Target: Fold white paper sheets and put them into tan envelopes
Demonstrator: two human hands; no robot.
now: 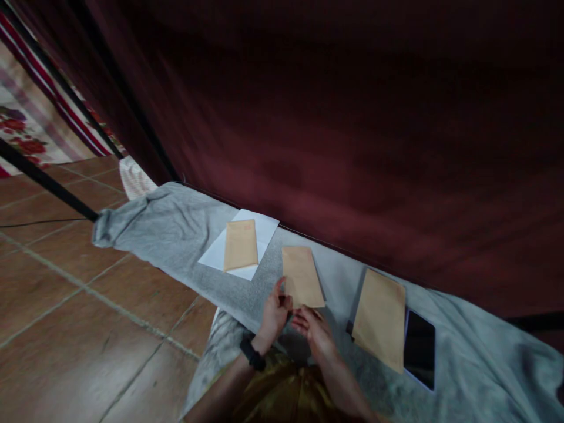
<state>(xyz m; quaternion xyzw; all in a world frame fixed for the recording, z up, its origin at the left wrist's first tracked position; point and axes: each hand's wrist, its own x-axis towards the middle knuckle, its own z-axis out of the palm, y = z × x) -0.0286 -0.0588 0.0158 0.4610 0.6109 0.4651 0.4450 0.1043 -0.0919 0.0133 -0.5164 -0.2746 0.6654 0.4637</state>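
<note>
A brown paper envelope (302,275) is straight in front of me, over the grey cloth. My left hand (275,311), with a black band on its wrist, has its fingers and thumb closed at the envelope's lower left corner. Just below the bottom edge is my right hand (314,330), its fingers loosely bent, slightly apart and pointing left towards the other hand. Whether its fingertips touch the paper is hard to make out. To the left, a thicker tan envelope (240,245) lies on a white sheet of paper (267,230).
Right of my hands lies a larger brown envelope (379,320), with a dark-screened phone or tablet (419,351) beside it. A small dark object (349,327) shows at the envelope's left edge. A dark red curtain (326,147) hangs behind the grey cloth (176,226). Tiled floor (79,317) is at left.
</note>
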